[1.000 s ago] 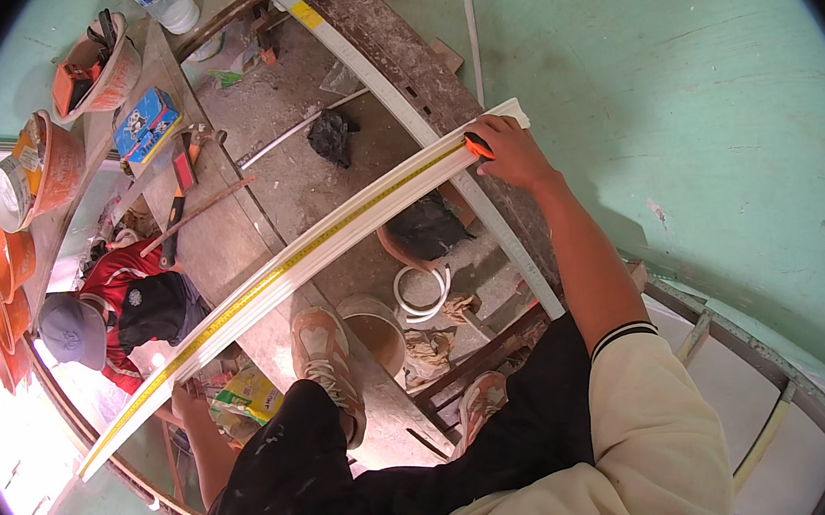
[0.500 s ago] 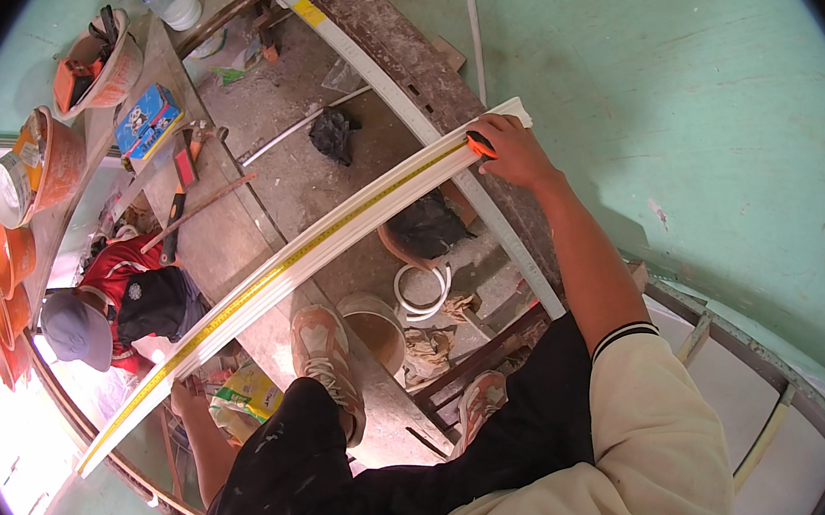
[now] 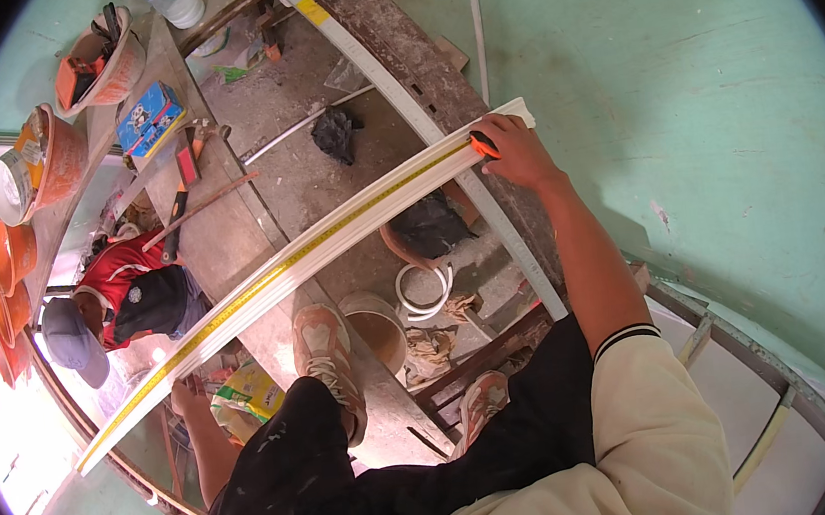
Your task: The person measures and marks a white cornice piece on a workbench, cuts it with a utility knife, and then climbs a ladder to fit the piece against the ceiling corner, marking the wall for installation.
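Spanning diagonally over the wooden plank (image 3: pixel 235 238), the white moulding strip (image 3: pixel 331 249) is carrying the yellow tape blade (image 3: pixel 285 267) along its face, and that blade could be slipping sideways if the right hand (image 3: pixel 515 151), which is gripping the orange-and-black tape case (image 3: pixel 484 146) near the strip's upper right end, twists. The left hand (image 3: pixel 183 397) is sitting at the lower edge, too hidden to tell whether it is grasping; a weak hold there could be letting the strip sag or swing toward the co-worker (image 3: pixel 151 300) beyond.
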`<state>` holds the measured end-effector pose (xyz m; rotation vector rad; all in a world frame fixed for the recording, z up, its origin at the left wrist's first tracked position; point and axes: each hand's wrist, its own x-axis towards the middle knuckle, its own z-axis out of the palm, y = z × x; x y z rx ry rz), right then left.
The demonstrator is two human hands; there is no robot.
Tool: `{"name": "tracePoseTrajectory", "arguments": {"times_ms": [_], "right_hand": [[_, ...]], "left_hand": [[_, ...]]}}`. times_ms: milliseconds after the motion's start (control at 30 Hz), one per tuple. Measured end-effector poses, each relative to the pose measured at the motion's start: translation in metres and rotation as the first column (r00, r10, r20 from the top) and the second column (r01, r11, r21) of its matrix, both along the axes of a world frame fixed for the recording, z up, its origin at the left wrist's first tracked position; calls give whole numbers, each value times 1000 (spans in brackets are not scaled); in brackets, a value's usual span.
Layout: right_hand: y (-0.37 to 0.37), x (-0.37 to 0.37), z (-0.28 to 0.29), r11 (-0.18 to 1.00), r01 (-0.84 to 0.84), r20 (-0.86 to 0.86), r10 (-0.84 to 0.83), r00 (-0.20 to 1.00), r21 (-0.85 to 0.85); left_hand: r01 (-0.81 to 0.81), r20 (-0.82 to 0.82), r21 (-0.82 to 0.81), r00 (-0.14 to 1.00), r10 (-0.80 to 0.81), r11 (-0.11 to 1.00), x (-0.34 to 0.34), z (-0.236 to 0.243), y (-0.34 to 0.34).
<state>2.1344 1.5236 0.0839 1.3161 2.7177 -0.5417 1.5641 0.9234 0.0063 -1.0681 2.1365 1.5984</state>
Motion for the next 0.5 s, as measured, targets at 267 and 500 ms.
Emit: {"name": "tracePoseTrajectory", "arguments": {"times_ms": [267,500], "right_hand": [[-3,-2,6,1000,17,-7,-17,1000,-18],[0,-1,0,1000,1,4,-1,1000,-5]], "left_hand": [[-4,7,18,1000,4,1000,-2,-3,-3],[52,-1,18,999,-52,998,-10,-13,-15]]}}
